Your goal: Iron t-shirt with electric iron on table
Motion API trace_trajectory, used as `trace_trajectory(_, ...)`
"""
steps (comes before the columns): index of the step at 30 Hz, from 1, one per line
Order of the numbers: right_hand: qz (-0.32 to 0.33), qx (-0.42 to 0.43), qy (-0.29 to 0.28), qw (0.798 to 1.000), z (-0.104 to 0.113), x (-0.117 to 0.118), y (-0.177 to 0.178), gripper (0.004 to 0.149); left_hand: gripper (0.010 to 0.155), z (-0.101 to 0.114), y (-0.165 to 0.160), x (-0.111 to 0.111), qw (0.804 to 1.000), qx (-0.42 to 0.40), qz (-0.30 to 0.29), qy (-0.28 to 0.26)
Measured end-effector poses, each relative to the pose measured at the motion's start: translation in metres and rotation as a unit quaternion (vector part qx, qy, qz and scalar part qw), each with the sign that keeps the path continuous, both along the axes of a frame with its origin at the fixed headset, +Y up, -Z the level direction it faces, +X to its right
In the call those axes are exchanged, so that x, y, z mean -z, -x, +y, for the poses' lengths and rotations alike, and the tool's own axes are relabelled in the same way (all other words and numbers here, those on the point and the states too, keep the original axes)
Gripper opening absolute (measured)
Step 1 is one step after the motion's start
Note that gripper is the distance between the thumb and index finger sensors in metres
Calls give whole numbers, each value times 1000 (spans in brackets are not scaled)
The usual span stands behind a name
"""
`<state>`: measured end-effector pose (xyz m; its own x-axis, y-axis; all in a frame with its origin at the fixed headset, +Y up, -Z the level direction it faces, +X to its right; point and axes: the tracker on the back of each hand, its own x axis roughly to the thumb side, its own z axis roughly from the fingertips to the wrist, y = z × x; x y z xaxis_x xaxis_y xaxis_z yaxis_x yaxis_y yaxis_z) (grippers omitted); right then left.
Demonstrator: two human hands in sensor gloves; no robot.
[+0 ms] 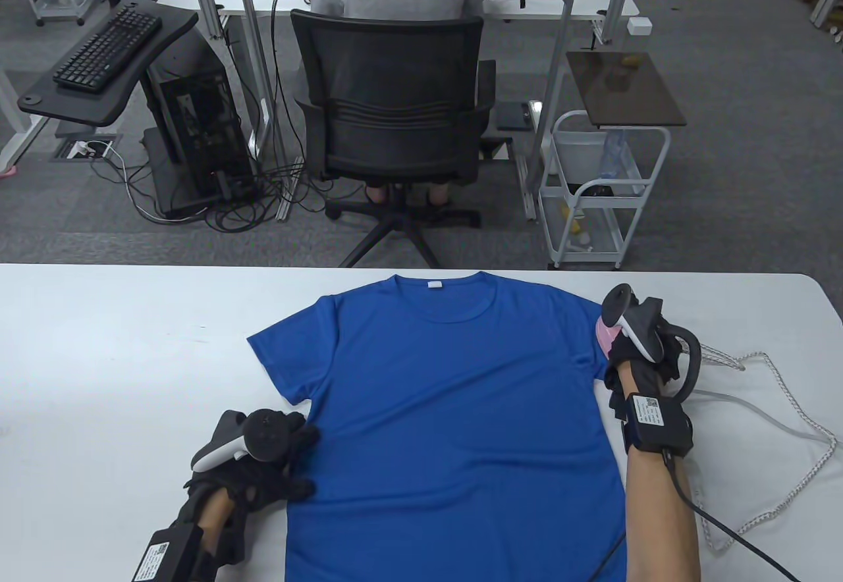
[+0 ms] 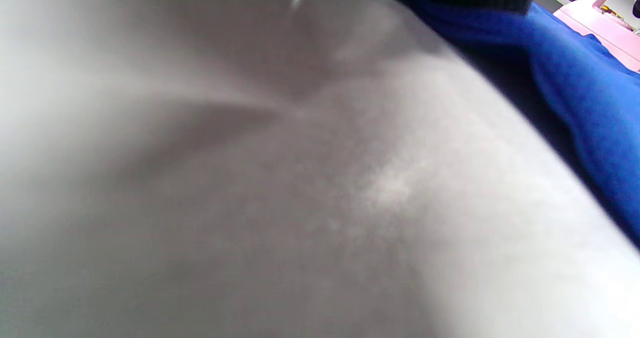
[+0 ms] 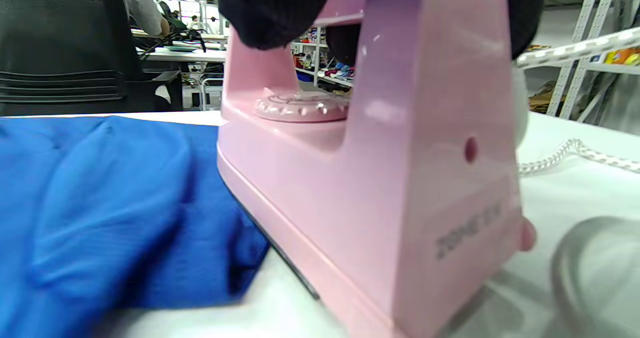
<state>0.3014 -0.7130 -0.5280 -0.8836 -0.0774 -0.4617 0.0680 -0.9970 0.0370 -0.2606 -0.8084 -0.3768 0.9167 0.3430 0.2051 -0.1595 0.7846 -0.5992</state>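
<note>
The blue t-shirt (image 1: 454, 411) lies flat on the white worktop (image 1: 118, 358), front up, collar toward the far edge and hem running off the near edge. Its long axis runs near edge to far edge.

The pink electric iron (image 3: 380, 178) sits at the right sleeve of the t-shirt, close to the far right part of the worktop. In the right wrist view its soleplate is tilted: the heel rests on the bare worktop while the nose overlaps the bunched sleeve edge. The right hand (image 1: 642, 345) grips the iron's handle from above, and its fingers (image 3: 275, 8) are wrapped fully around the handle. The iron's braided cord (image 1: 784, 404) trails in loops toward the right edge of the worktop.

The left hand (image 1: 263, 457) rests on the worktop at the t-shirt's left side seam, just below the left sleeve, fingertips touching the fabric edge. Whether its fingers pinch the cloth or only press it cannot be told; the left wrist view is mostly blurred worktop.

Key relation: the unironed body of the t-shirt lies toward the left edge of the worktop from the iron. The right hand is the nearer hand and already holds the tool. The next stroke likely requires levelling the soleplate and travelling leftward across the chest, with the left hand anchoring the opposite seam.

No containers stand on the worktop.
</note>
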Motion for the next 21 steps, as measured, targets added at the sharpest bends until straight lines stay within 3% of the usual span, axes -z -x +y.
trace_trajectory(3, -6, -5, -25, 1000, 11, 3, 2, 67, 82, 1, 4, 1, 1000, -17, 8, 3)
trace_trajectory(7, 21, 69, -93, 993, 23, 12, 15, 67, 82, 1, 4, 2, 1000, -21, 10, 9)
trace_trajectory(13, 64, 103, -46, 992, -5, 37, 47, 65, 83, -3, 2, 1, 1000, -4, 2, 18)
trace_trajectory(14, 51, 92, -64, 992, -5, 39, 45, 63, 82, -3, 2, 1, 1000, -6, 1, 22)
trace_trajectory(21, -11, 95, -49, 994, -3, 47, 17, 62, 83, -3, 0, 1, 1000, 10, 4, 11)
